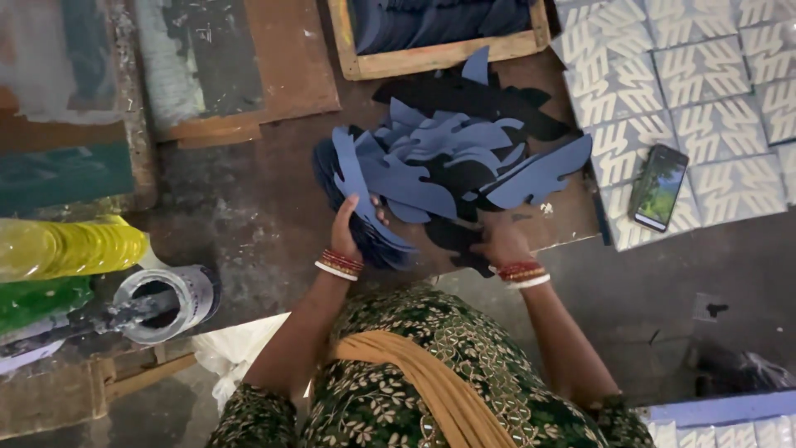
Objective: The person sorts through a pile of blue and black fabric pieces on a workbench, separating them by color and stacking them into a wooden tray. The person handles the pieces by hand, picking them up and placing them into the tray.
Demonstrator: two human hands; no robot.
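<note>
My left hand grips a stack of blue shaped cut-outs by its lower edge, holding it upright above the worktable. A loose heap of blue and black cut-outs fans out just right of it. My right hand rests at the heap's near edge, fingers on a black cut-out. Both wrists wear red and white bangles.
A wooden tray with dark blue pieces stands at the back. A phone lies on patterned white tiles at the right. An open paint tin with a stick and yellow and green plastic bottles sit at the left. Stained wooden boards lie at the back left.
</note>
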